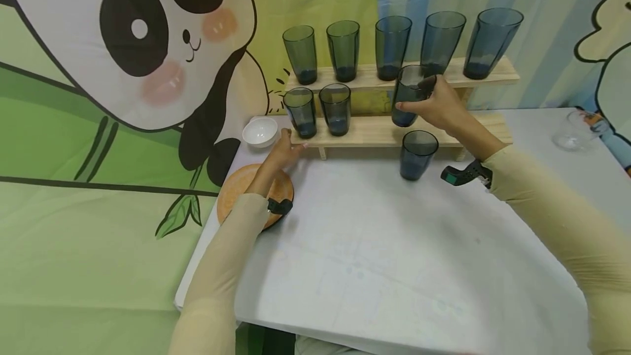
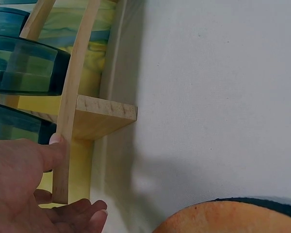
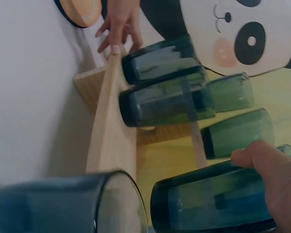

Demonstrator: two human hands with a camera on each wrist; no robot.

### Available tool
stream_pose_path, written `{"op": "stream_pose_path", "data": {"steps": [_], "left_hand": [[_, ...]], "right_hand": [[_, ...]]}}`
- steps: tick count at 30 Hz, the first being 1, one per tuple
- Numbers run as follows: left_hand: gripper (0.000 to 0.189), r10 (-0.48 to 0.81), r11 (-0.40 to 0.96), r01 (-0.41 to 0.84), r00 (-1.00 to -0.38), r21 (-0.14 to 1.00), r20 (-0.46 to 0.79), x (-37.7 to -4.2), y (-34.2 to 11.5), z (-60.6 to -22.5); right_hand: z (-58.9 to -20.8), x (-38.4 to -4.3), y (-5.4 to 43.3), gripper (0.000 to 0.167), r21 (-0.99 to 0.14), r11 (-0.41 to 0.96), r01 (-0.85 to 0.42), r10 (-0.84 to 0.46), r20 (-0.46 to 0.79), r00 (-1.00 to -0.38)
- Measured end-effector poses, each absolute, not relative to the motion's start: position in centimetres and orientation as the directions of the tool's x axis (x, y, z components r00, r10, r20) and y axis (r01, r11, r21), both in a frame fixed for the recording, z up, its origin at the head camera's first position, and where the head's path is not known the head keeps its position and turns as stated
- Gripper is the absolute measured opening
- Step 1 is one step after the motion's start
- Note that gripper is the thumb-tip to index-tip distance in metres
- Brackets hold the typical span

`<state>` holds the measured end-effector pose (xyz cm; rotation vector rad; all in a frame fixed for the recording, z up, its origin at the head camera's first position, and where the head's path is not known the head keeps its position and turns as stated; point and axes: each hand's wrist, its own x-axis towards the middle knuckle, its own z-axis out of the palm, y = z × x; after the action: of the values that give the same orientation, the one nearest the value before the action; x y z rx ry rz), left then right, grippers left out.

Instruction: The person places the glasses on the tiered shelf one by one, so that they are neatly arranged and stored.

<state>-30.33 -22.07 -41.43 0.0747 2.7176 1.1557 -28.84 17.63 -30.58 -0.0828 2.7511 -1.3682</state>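
Note:
My right hand (image 1: 439, 106) grips a blue-grey glass tumbler (image 1: 405, 97) near its rim, thumb on the near side. The tumbler is held over the lower board of a two-tier wooden shelf (image 1: 367, 131); in the right wrist view that tumbler (image 3: 208, 201) is tilted. At the shelf's left end, my left hand (image 1: 282, 153) holds the board, thumb on its top and fingers below, as the left hand (image 2: 24, 179) shows in its wrist view. Two tumblers (image 1: 336, 111) stand on the lower board close to it. Another tumbler (image 1: 418, 156) stands on the table before the shelf.
Several matching tumblers (image 1: 393, 48) line the upper board (image 1: 367, 74). A white bowl (image 1: 260, 132) sits left of the shelf, and a round orange-brown plate (image 1: 234, 193) lies under the left forearm. A clear glass (image 1: 572, 137) is on the table's right side.

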Motion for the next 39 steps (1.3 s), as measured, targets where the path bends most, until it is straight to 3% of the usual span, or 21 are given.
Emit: {"op": "stream_pose_path", "data": {"steps": [4,11,19,25,39], "left_hand": [[0.079,0.118,0.690,-0.031,-0.981,0.723,-0.154,-30.2,-22.1,-41.4],[0.078,0.123,0.688,-0.017,-0.983,0.726,-0.139,-30.1,-22.1,-41.3],[0.083,0.133,0.685,-0.038,-0.975,0.728,-0.177,-30.4,-22.1,-40.9],[0.082,0.126,0.687,-0.033,-0.978,0.726,-0.164,-30.4,-21.8,-40.7],[0.080,0.126,0.690,-0.021,-0.981,0.724,-0.148,-30.5,-22.0,-41.5]], "right_hand": [[-31.2,-29.7,15.6,0.118,-0.786,0.618,0.010,-0.096,-0.088,-0.991],[-31.9,-30.6,13.5,0.112,-0.769,0.639,0.035,-0.086,-0.117,-0.989],[-32.0,-31.4,12.5,0.121,-0.782,0.621,0.059,-0.114,-0.164,-0.980],[-31.9,-31.6,12.1,0.121,-0.814,0.576,0.071,-0.107,-0.161,-0.981],[-33.5,-32.2,11.2,0.125,-0.755,0.656,0.025,-0.122,-0.138,-0.983]]}}
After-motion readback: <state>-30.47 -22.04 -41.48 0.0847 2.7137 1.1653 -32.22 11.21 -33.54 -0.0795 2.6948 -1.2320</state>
